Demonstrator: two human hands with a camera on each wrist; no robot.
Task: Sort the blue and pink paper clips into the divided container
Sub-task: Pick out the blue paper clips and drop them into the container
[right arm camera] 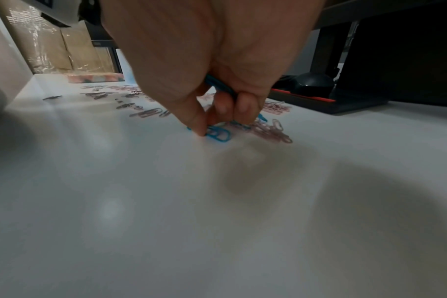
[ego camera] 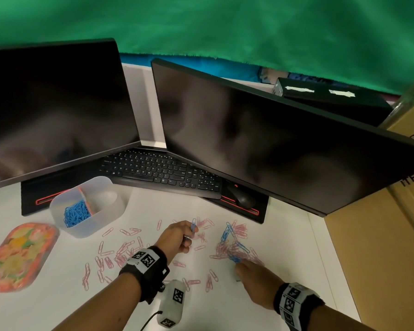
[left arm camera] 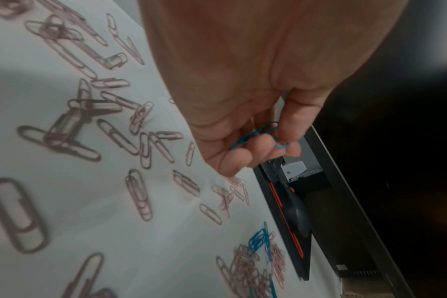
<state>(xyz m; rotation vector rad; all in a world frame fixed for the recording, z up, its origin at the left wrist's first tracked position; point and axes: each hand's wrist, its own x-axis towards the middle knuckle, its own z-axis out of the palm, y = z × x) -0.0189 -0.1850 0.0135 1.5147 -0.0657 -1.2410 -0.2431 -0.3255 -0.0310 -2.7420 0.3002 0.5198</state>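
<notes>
My left hand [ego camera: 177, 236] pinching blue clips [left arm camera: 255, 136], right hand [right arm camera: 217, 94] pinching blue clip [right arm camera: 218, 134] flat on surface [right arm camera: 217, 221]. Light, springy, slippery, tangle-prone; I'd pinch wire loop ends. Divided container [ego camera: 86, 206] far left.

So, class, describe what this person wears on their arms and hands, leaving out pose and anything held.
Both forearms are bare, with no sleeves. The left wrist carries a black band with white panels printed with black square tag markers. The right wrist has a matching black band with similar marker panels. The left hand and right hand wear no gloves.
</notes>
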